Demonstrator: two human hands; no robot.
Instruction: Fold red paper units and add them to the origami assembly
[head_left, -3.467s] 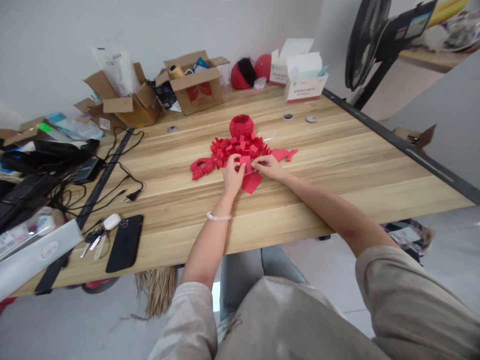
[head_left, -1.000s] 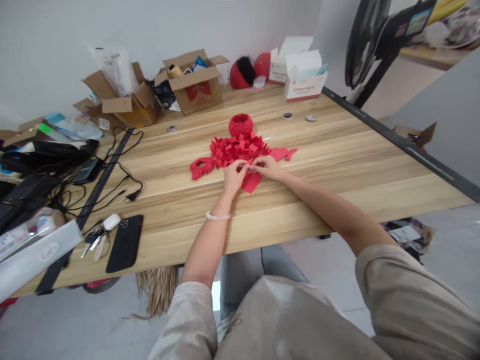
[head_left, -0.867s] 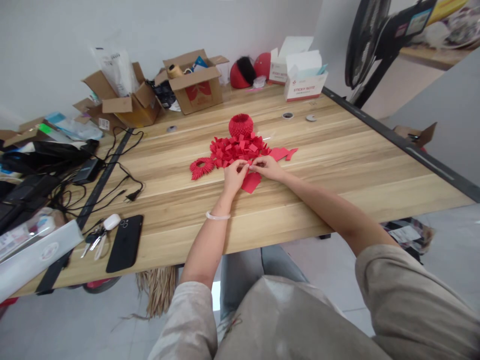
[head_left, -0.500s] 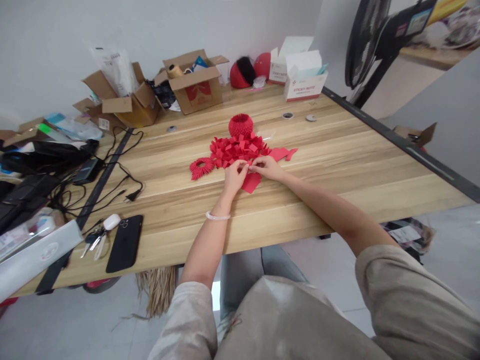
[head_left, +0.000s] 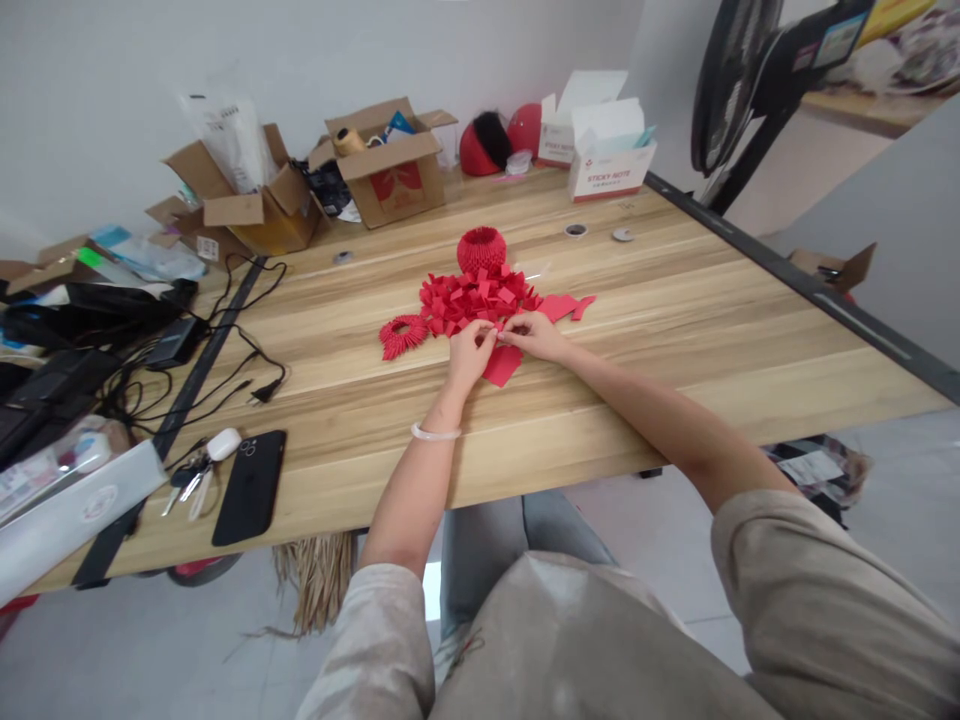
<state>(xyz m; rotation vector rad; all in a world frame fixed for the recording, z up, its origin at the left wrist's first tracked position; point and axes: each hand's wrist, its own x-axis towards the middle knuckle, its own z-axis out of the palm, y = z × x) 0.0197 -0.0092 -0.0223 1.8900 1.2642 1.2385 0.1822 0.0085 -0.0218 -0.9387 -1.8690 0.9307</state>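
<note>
Both my left hand (head_left: 472, 352) and my right hand (head_left: 534, 334) are closed in a pinch, fingertips meeting over a small red piece of paper that they mostly hide. Just below them, a flat red paper sheet (head_left: 502, 367) lies on the table. Beyond my fingers is a heap of small folded red paper pieces (head_left: 480, 298). A round bowl shape of folded red paper (head_left: 482, 250) stands behind the heap. To the left rests a ring of folded red paper (head_left: 403, 335). Several flat red papers (head_left: 559, 307) lie right of the heap.
Open cardboard boxes (head_left: 394, 185) and white sticky note boxes (head_left: 611, 165) line the back of the wooden table (head_left: 675, 330). At the left are black cables (head_left: 240, 340), keys (head_left: 193, 480) and a black phone (head_left: 250, 488). A black fan (head_left: 739, 90) stands at the right.
</note>
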